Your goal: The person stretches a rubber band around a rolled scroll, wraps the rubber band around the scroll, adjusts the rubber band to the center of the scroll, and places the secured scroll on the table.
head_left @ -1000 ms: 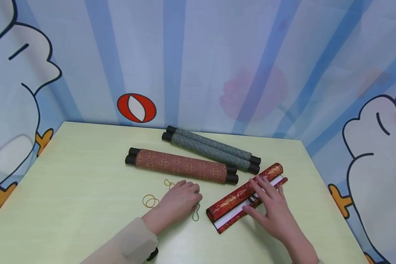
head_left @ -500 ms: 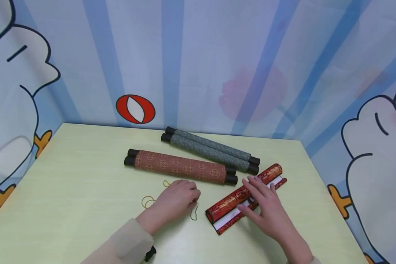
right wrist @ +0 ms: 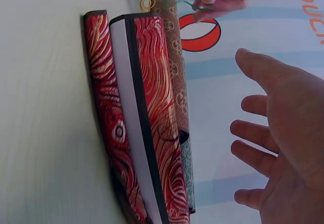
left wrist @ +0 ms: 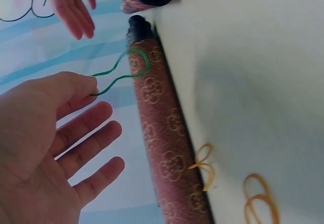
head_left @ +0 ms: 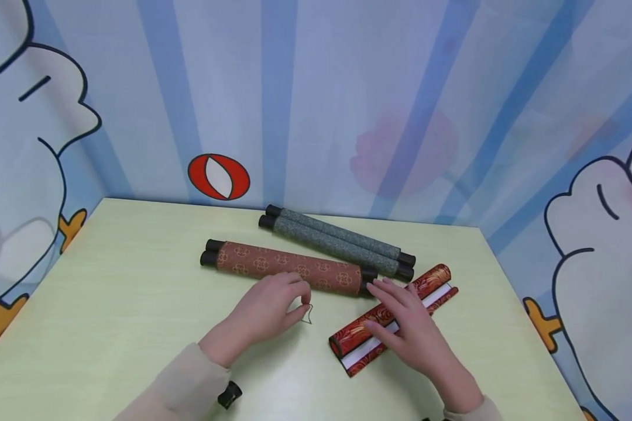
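Observation:
Between thumb and forefinger my left hand (head_left: 263, 310) pinches a thin green rubber band (left wrist: 146, 64), whose loop sticks out past the fingertips. The other left fingers are spread loosely in the left wrist view. Spread and relaxed, my right hand (head_left: 408, 330) hovers over a red and gold patterned scroll (right wrist: 158, 82) and grips nothing. This scroll is rolled, with a white strip showing between its thick roll and its narrow edge. Just beyond my left hand lies a brown scroll (head_left: 260, 261) with flower motifs and black rod ends.
Behind the brown scroll lies a grey speckled scroll (head_left: 337, 237), close to the back edge. Looped yellow rubber bands (left wrist: 260, 198) lie by the brown scroll, hidden behind my left hand in the head view. A printed cloth backdrop (head_left: 321, 117) rises behind the pale table (head_left: 110, 298).
My left hand has risen off the table with the green rubber band and moved slightly away from me. My right hand has drifted left over the red scroll. The scrolls stay put.

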`<control>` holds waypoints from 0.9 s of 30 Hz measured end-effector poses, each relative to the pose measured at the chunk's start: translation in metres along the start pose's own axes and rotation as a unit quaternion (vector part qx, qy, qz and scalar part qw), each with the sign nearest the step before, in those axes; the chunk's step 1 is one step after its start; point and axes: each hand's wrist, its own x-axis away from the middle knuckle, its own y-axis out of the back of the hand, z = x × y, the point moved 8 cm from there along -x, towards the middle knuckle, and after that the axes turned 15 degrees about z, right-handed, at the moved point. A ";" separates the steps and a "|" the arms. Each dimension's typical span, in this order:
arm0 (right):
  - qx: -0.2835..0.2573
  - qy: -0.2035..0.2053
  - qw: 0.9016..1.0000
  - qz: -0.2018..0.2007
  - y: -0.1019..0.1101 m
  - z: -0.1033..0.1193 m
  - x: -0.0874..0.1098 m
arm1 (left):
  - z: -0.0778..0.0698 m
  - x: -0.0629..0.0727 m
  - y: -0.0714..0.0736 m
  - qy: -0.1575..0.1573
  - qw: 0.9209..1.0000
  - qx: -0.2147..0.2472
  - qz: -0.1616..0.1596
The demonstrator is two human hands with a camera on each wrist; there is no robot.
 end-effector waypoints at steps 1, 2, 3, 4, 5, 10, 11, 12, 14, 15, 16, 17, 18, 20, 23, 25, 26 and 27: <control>-0.002 0.003 1.000 0.000 0.000 0.002 -0.001 | -0.001 0.000 0.003 -0.001 1.000 0.005 -0.006; -0.004 0.006 1.000 -0.001 0.000 0.004 -0.003 | -0.002 0.001 0.007 -0.003 1.000 0.009 -0.012; -0.007 0.009 1.000 -0.002 0.000 0.007 -0.004 | -0.002 0.001 0.011 -0.004 1.000 0.013 -0.018; -0.010 0.011 1.000 -0.003 -0.001 0.008 -0.006 | -0.003 0.001 0.014 -0.005 1.000 0.018 -0.023; -0.014 0.013 1.000 -0.004 -0.001 0.010 -0.008 | -0.004 0.001 0.017 -0.006 0.999 0.022 -0.027; -0.037 0.026 0.999 -0.002 -0.005 0.021 -0.017 | -0.007 0.002 0.028 -0.010 0.998 0.038 -0.045; -0.043 0.030 0.999 0.000 -0.006 0.023 -0.019 | -0.007 0.002 0.029 -0.011 0.998 0.041 -0.049; -0.049 0.033 0.998 0.002 -0.007 0.026 -0.021 | -0.008 0.002 0.031 -0.012 0.998 0.044 -0.052; -0.063 0.036 0.997 0.010 -0.010 0.030 -0.025 | -0.009 0.002 0.033 -0.014 0.997 0.049 -0.058; -0.069 0.036 0.997 0.014 -0.011 0.032 -0.027 | -0.009 0.001 0.034 -0.016 0.997 0.051 -0.060; -0.076 0.037 0.996 0.019 -0.012 0.034 -0.029 | -0.010 0.001 0.035 -0.017 0.996 0.053 -0.063; -0.080 0.038 0.996 0.024 -0.014 0.037 -0.031 | -0.010 0.001 0.036 -0.018 0.996 0.057 -0.065; -0.084 0.038 0.995 0.028 -0.015 0.039 -0.033 | -0.010 0.000 0.036 -0.019 0.996 0.061 -0.067; -0.086 0.043 0.995 0.028 -0.016 0.042 -0.036 | -0.011 0.000 0.038 -0.021 0.995 0.070 -0.070; -0.082 0.061 0.995 0.011 -0.015 0.048 -0.040 | -0.013 -0.001 0.040 -0.025 0.993 0.088 -0.074; -0.074 0.075 0.994 -0.008 -0.014 0.051 -0.042 | -0.014 -0.001 0.041 -0.027 0.992 0.098 -0.077; -0.070 0.081 0.994 -0.016 -0.013 0.053 -0.043 | -0.014 -0.001 0.042 -0.027 0.991 0.102 -0.079; -0.066 0.088 0.994 -0.025 -0.013 0.054 -0.044 | -0.015 -0.001 0.042 -0.028 0.991 0.106 -0.081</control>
